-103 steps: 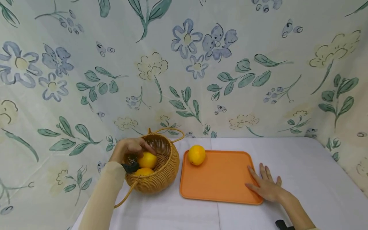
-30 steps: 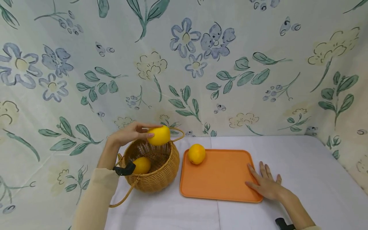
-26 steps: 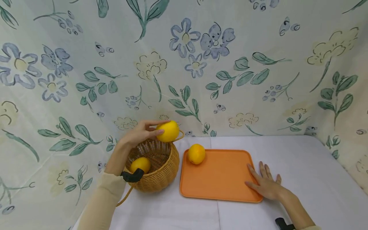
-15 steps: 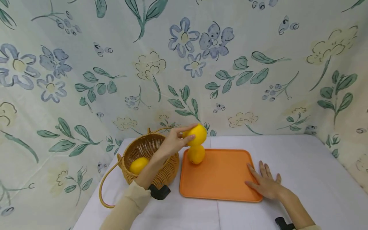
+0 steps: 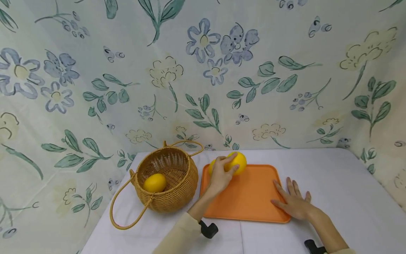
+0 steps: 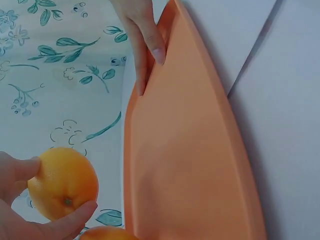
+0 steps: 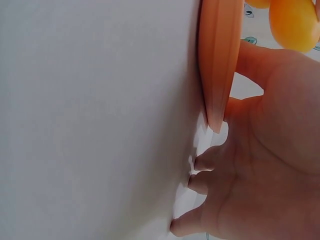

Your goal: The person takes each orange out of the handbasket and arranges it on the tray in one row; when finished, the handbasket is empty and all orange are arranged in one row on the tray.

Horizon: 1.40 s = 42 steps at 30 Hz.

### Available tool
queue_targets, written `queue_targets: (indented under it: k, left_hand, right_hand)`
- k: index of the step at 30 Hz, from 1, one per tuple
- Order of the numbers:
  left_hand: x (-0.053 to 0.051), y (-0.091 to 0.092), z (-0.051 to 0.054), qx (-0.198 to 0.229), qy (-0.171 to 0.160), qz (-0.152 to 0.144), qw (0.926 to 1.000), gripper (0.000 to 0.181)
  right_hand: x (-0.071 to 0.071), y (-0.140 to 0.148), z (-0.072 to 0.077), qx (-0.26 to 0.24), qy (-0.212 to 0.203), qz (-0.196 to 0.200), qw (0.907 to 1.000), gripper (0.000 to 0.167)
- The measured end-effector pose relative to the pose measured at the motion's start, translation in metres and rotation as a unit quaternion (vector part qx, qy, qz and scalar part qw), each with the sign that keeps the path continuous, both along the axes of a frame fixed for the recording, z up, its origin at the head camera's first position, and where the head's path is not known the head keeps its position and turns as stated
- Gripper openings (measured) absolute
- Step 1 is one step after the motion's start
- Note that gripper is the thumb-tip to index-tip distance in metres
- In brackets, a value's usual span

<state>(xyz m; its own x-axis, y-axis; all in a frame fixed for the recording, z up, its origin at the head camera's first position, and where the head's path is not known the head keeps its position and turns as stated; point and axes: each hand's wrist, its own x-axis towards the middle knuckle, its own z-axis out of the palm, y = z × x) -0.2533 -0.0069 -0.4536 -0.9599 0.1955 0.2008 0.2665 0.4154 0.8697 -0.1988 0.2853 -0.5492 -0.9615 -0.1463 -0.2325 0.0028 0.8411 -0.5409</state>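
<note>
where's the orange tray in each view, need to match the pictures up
Head: the orange tray lies below the middle, right of centre.
Left wrist: the orange tray runs tall through the middle to the bottom edge.
Right wrist: only part shows, at the top, right of centre.
Shared landmark: the right hand, at one end of it.

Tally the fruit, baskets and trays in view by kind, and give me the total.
Oranges: 3 (one orange held in the left hand, one mostly hidden behind that hand in the head view, one inside the basket)
Baskets: 1
Trays: 1
Total: 5
</note>
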Motion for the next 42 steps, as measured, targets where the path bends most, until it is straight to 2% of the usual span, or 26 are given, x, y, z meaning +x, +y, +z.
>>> queue_targets:
  k: [6, 10, 14, 19, 22, 25, 29, 33, 38, 42]
  left_hand:
    - [0.006, 0.018, -0.019, -0.013, 0.001, 0.0, 0.9999, 0.043]
    - [0.006, 0.023, -0.029, -0.025, 0.005, 0.017, 0.9995, 0.043]
    - [0.004, 0.026, -0.038, -0.029, 0.02, 0.052, 0.998, 0.043]
    - [0.002, 0.026, -0.045, -0.013, 0.03, 0.103, 0.9941, 0.042]
    - [0.002, 0.024, -0.046, -0.038, 0.044, 0.116, 0.9915, 0.045]
    - [0.004, 0.024, -0.047, -0.076, 0.063, 0.117, 0.9883, 0.053]
    - [0.006, 0.023, -0.05, -0.126, 0.095, 0.11, 0.9813, 0.061]
    - [0.006, 0.021, -0.053, -0.173, 0.127, 0.107, 0.9708, 0.062]
    - [0.006, 0.017, -0.054, -0.222, 0.146, 0.115, 0.9571, 0.064]
    - [0.006, 0.015, -0.056, -0.265, 0.171, 0.114, 0.9421, 0.061]
  right_hand:
    - [-0.004, 0.006, -0.014, 0.003, 0.012, -0.005, 0.9999, 0.114]
    - [-0.004, 0.006, -0.016, 0.002, 0.02, -0.003, 0.9998, 0.113]
    - [-0.003, 0.004, -0.012, 0.004, 0.022, 0.0, 0.9997, 0.109]
    - [0.001, -0.001, -0.002, 0.001, 0.018, 0.004, 0.9998, 0.102]
    - [0.002, -0.003, 0.005, 0.001, 0.011, 0.006, 0.9999, 0.099]
    - [0.001, -0.003, 0.006, 0.007, 0.007, 0.004, 0.9999, 0.098]
    - [0.0, 0.0, -0.002, 0.005, 0.017, 0.005, 0.9998, 0.101]
    - [0.0, 0.004, -0.008, -0.004, 0.027, 0.009, 0.9996, 0.102]
    - [-0.002, 0.005, -0.011, -0.001, 0.027, 0.01, 0.9996, 0.102]
    - [-0.003, 0.004, -0.011, 0.0, 0.023, 0.009, 0.9997, 0.104]
